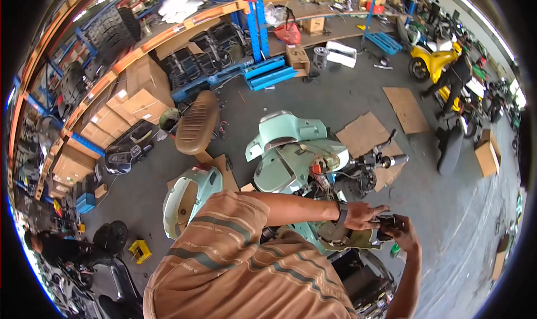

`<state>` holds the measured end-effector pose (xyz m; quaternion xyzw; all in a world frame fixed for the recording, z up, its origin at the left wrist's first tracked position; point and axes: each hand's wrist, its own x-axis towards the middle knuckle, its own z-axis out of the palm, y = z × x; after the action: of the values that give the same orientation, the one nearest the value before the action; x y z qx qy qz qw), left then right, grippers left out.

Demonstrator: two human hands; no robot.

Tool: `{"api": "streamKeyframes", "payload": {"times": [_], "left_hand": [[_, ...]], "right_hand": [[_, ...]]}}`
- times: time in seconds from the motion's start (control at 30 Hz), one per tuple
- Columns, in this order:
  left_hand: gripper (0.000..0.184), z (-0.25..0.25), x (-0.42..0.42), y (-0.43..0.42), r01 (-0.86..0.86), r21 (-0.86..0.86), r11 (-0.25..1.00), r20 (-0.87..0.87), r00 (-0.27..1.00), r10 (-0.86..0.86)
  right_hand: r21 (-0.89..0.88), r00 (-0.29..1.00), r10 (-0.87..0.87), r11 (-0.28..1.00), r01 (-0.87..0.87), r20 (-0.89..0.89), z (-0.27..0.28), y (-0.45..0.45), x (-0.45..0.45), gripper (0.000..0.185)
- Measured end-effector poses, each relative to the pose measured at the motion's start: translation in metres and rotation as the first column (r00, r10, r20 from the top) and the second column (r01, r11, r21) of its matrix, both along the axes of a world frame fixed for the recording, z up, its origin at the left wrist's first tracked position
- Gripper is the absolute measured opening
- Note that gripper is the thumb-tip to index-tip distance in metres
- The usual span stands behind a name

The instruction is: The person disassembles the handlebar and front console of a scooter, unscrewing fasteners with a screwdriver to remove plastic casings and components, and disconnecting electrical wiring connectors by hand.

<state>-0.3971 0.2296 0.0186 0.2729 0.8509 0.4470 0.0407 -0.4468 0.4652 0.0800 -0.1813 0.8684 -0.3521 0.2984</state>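
My left hand [361,215], with a dark band on its wrist, reaches across from the left and grips one side of a small black part [385,229], its index finger stretched along the top. From the right, my right hand [405,234] has its fingers bent round the other side of that part. The part's details are too small to tell. Both hands are close together beside the partly stripped pale green scooter [279,171], whose handlebar end [396,161] points right. A pale green body panel [190,196] stands left of it.
A brown seat [197,123] and a blue toolbox [269,74] lie beyond the scooter. Flat cardboard [405,110] is on the floor. Shelving [257,25] with boxes runs along the back left. One person [458,73] is by a yellow scooter [433,62], another [53,247] at far left.
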Motion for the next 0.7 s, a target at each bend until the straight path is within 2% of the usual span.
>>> {"api": "streamKeyframes", "payload": {"times": [0.07, 0.13, 0.17, 0.2, 0.23, 0.27, 0.33, 0.37, 0.4, 0.43, 0.47, 0.53, 0.6, 0.67, 0.7], "left_hand": [[0.071, 0.001, -0.004, -0.003, -0.006, 0.009, 1.0, 0.046, 0.999, 0.006], [0.068, -0.004, -0.005, -0.002, 0.055, 0.028, 0.998, 0.039, 0.998, -0.056], [0.071, -0.026, -0.013, 0.004, 0.109, 0.101, 0.989, 0.01, 0.994, -0.111], [0.071, -0.015, -0.013, 0.007, 0.149, 0.104, 0.983, -0.008, 0.989, -0.149], [0.073, -0.006, -0.01, -0.001, 0.176, 0.094, 0.98, 0.083, 0.979, -0.184], [0.076, 0.003, -0.009, -0.009, 0.198, 0.073, 0.978, 0.177, 0.962, -0.208], [0.079, -0.013, -0.009, -0.007, 0.192, 0.09, 0.977, 0.092, 0.975, -0.2], [0.079, -0.01, -0.007, -0.011, 0.201, 0.113, 0.973, 0.104, 0.971, -0.213], [0.079, -0.007, -0.005, -0.014, 0.207, 0.141, 0.968, 0.117, 0.968, -0.224], [0.078, -0.005, -0.002, -0.017, 0.215, 0.132, 0.968, 0.012, 0.976, -0.218], [0.078, -0.004, -0.002, -0.018, 0.225, 0.127, 0.966, 0.005, 0.974, -0.228], [0.075, -0.006, 0.0, -0.023, 0.231, -0.017, 0.973, 0.014, 0.973, -0.23], [0.071, 0.014, 0.011, -0.024, 0.193, -0.042, 0.98, -0.015, 0.981, -0.193], [0.07, 0.02, 0.012, -0.025, 0.159, -0.065, 0.985, 0.121, 0.981, -0.151], [0.07, 0.025, 0.012, -0.025, 0.163, -0.068, 0.984, 0.117, 0.981, -0.155]], "right_hand": [[-0.259, 0.958, -0.275, 0.922, 0.287, 0.081, -0.015, 0.003, 0.001, 0.042], [-0.266, 0.973, -0.215, 0.936, 0.229, 0.081, -0.016, -0.005, -0.002, 0.042], [-0.259, 0.979, -0.192, 0.944, 0.205, 0.074, -0.007, -0.004, 0.002, 0.042], [-0.248, 0.982, -0.18, 0.95, 0.19, 0.063, 0.008, -0.003, 0.009, 0.041], [-0.207, 0.993, -0.117, 0.972, 0.111, -0.015, 0.024, -0.011, 0.013, 0.038], [-0.22, 0.988, -0.15, 0.966, 0.139, -0.031, 0.038, -0.017, 0.014, 0.038], [0.096, 0.988, 0.062, 0.994, -0.049, -0.139, 0.061, -0.027, 0.016, 0.035], [0.105, 0.981, 0.087, 0.992, -0.069, -0.175, 0.072, -0.032, 0.021, 0.036], [0.102, 0.979, 0.074, 0.993, -0.056, -0.188, 0.077, -0.034, 0.024, 0.036], [0.148, 0.973, 0.084, 0.988, -0.052, -0.217, 0.081, -0.036, 0.028, 0.037], [0.194, 0.965, 0.095, 0.98, -0.048, -0.243, 0.086, -0.04, 0.032, 0.039], [0.224, 0.974, 0.035, 0.974, 0.017, -0.225, 0.1, -0.053, 0.042, 0.043], [0.211, 0.962, -0.094, 0.966, 0.151, -0.258, 0.102, -0.06, 0.049, 0.044], [0.166, 0.948, -0.072, 0.978, 0.129, -0.31, 0.091, -0.058, 0.048, 0.043], [0.161, 0.932, -0.083, 0.976, 0.148, -0.353, 0.092, -0.06, 0.05, 0.042]]}}
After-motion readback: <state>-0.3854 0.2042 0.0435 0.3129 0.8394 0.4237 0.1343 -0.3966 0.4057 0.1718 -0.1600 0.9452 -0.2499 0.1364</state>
